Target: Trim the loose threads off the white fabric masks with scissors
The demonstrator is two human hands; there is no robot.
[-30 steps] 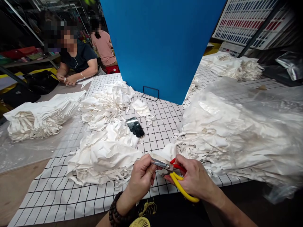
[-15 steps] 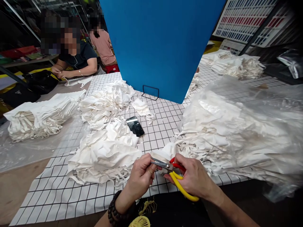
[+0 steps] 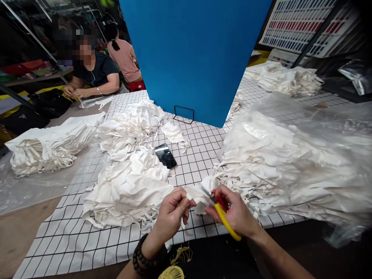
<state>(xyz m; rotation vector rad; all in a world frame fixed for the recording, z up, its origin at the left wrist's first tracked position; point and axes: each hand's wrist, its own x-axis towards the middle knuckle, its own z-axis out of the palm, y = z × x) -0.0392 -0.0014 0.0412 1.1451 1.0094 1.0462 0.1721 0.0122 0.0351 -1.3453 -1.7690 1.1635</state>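
Note:
My right hand (image 3: 236, 213) is closed around scissors (image 3: 225, 221) with one red and one yellow handle, their blades pointing up and left. My left hand (image 3: 173, 209) is pinched on the edge of a white cloth piece (image 3: 200, 195), which stretches between the two hands near the table's front edge. Just left of my left hand lies a heap of white cloth pieces (image 3: 128, 190) with thin straps. Beyond it, a dark phone (image 3: 165, 155) rests on the checked tablecloth (image 3: 193, 166).
A large clear plastic bag (image 3: 290, 155) full of white cloth spreads over the right side. A tall blue panel (image 3: 192, 58) on a wire stand rises at the back. Stacked white pieces (image 3: 55, 143) lie at far left. A co-worker (image 3: 95, 73) sits beyond the table's left side.
The scissors have moved right, away from my left hand, and their blades now tilt more steeply upward. My left hand stays pinched in nearly the same place.

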